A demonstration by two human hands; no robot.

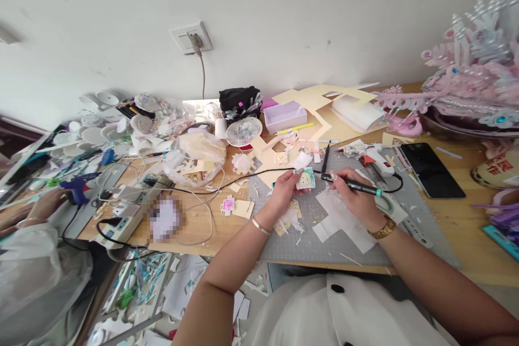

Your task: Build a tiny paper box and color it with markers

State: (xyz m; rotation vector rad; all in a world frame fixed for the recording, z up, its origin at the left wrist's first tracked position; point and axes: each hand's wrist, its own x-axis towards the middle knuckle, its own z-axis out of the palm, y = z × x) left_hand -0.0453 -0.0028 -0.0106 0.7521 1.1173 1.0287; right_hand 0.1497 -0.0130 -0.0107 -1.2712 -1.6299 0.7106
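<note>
My left hand (284, 190) pinches a small cut-out card (305, 178), cream with a drawn face and a teal edge, above the grey cutting mat (284, 243). My right hand (354, 197) grips a black pen-shaped tool (357, 186) with a green end, its tip pointing left toward the card. What kind of tool it is I cannot make out. Pieces of white paper (348, 227) lie on the mat under my right hand. A lacy cream cut-out (291, 217) rests below my left hand. Just beyond the hands, a thin black stick (325, 158) lies on the mat.
A white glue gun (379, 161) and a black tablet or phone (433, 170) lie to the right. Behind stand a lilac box (285, 117) and cream card offcuts (320, 96). Cables cross toward a power strip (121, 224). At left, a co-worker's hand is near a blue glue gun (77, 189).
</note>
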